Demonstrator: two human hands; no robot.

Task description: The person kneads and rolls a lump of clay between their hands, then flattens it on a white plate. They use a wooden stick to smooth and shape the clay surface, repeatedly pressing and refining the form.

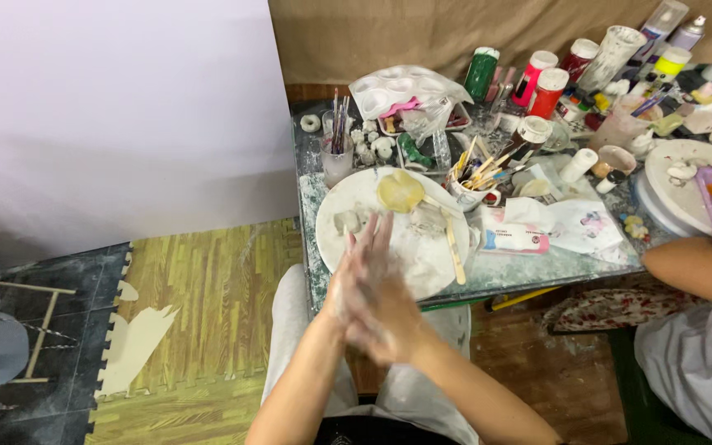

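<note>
Clay dust, pale and dry-looking, covers both hands. The left hand (pixel 354 276) and the right hand (pixel 382 317) are pressed flat together, palm against palm, with the fingers stretched out toward the far side. If a small piece of clay sits between the palms, I cannot tell; nothing shows there. They hover at the near edge of the table, just over the round white board (pixel 422 247).

To rub or roll well like this, I think the palms should stay flat and the pressure even and light.

On the board lie a yellow sponge (pixel 400 191), a small grey clay lump (pixel 346 221) and a wooden stick (pixel 455 247). Just right of the board lies a white tube with a pink band (pixel 514 240). A cup of wooden tools (pixel 473 183) stands behind it. At the far side stand a green bottle (pixel 480 72) and red bottles with white caps (pixel 547 91). A white palette tray (pixel 401 91) is at the far left. Another person's arm (pixel 690 265) rests at the right.
</note>
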